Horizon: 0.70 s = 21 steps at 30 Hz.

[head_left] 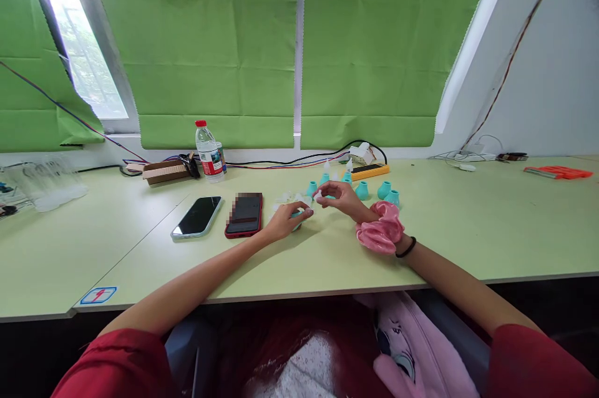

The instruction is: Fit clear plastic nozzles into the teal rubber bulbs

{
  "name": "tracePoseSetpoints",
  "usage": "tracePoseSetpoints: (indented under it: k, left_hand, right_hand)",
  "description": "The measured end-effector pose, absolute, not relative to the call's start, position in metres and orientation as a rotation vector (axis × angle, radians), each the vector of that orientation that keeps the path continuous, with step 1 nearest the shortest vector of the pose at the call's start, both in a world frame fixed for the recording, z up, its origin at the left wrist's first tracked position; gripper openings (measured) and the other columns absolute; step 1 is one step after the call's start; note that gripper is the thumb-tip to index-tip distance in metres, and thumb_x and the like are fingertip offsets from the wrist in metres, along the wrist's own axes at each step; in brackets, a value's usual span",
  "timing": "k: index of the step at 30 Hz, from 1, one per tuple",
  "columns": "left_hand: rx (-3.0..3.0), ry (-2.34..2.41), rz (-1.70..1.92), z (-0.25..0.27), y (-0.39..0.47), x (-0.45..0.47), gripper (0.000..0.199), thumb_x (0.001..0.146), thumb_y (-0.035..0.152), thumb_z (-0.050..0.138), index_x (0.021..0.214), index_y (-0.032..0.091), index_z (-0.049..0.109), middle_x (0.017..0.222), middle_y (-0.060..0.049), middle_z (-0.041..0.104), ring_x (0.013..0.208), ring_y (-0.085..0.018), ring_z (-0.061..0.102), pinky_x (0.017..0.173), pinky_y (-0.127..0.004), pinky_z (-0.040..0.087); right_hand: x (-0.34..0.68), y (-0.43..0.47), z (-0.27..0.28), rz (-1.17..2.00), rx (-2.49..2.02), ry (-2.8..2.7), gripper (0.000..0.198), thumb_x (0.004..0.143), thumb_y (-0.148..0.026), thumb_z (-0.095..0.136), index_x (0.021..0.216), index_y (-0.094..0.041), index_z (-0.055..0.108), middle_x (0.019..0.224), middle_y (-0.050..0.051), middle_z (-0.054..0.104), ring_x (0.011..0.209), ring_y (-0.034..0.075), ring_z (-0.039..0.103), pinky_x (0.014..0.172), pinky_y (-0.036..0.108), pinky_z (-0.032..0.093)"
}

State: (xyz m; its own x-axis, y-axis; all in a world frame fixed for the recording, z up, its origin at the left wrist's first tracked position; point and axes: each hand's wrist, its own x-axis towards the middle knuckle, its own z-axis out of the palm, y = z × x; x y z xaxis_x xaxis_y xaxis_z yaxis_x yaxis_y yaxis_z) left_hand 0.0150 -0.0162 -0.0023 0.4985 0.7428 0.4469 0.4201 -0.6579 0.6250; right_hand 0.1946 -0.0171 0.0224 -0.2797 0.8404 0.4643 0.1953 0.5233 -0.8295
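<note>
Low over the table, my left hand (pixel 284 221) is closed around a small teal bulb (pixel 296 215), mostly covered by the fingers. Just to its right, my right hand (pixel 344 198) pinches a small white translucent tip (pixel 318 194) between thumb and fingertips. The two hands are close together but apart. Behind the left hand lies a loose heap of translucent pieces (pixel 286 197). Several teal bulbs (pixel 362 190) stand around and behind my right hand. Two at the back carry pointed white tips (pixel 349 165); others, such as the bulb at the right (pixel 392 198), show open necks.
Left of my hands lie a red-cased phone (pixel 244 216) and a light-cased phone (pixel 196 217). A water bottle (pixel 209 153) stands behind them beside a cardboard tray (pixel 169 171). A yellow-black tool (pixel 370 171) and cables (pixel 299 163) lie along the wall. Orange objects (pixel 559 172) lie far right.
</note>
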Motion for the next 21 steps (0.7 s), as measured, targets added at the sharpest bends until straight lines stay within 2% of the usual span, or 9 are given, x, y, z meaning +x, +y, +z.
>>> tracePoseSetpoints:
  k: [4, 10, 15, 21]
  left_hand:
    - [2.140, 0.873, 0.958, -0.0038, -0.0163, 0.0156, 0.041, 0.076, 0.050, 0.037, 0.079, 0.013, 0.055, 0.044, 0.004, 0.045, 0.039, -0.007, 0.040, 0.041, -0.018, 0.029]
    - [1.896, 0.767, 0.949, -0.0064, -0.0151, 0.0179, 0.041, 0.072, 0.052, 0.044, 0.082, 0.013, 0.053, 0.045, 0.003, 0.047, 0.038, -0.007, 0.043, 0.038, -0.017, 0.030]
    - [1.831, 0.853, 0.981, -0.0088, -0.0164, 0.0178, 0.040, 0.064, 0.050, 0.055, 0.077, 0.013, 0.055, 0.044, 0.003, 0.048, 0.037, -0.007, 0.043, 0.038, -0.017, 0.031]
    - [1.940, 0.874, 0.964, -0.0080, -0.0205, 0.0151, 0.038, 0.065, 0.048, 0.053, 0.072, 0.011, 0.058, 0.043, 0.004, 0.045, 0.036, -0.006, 0.039, 0.038, -0.017, 0.029]
  right_hand:
    - [0.1933, -0.0217, 0.0245, 1.084, -0.811, -1.660, 0.028, 0.056, -0.031, 0.067, 0.074, -0.014, 0.053, 0.080, 0.006, 0.062, 0.069, 0.013, 0.056, 0.063, 0.028, 0.047]
    - [0.1959, -0.0213, 0.0246, 1.145, -0.792, -1.623, 0.026, 0.054, -0.030, 0.070, 0.067, -0.014, 0.055, 0.070, 0.003, 0.064, 0.066, 0.014, 0.059, 0.067, 0.031, 0.048]
    - [0.1994, -0.0196, 0.0253, 1.200, -0.794, -1.661, 0.026, 0.051, -0.029, 0.071, 0.065, -0.014, 0.056, 0.067, 0.003, 0.065, 0.063, 0.014, 0.060, 0.065, 0.031, 0.049]
    - [0.2021, -0.0139, 0.0181, 1.241, -0.813, -1.678, 0.026, 0.050, -0.026, 0.072, 0.064, -0.012, 0.056, 0.063, 0.002, 0.064, 0.059, 0.014, 0.060, 0.063, 0.030, 0.050]
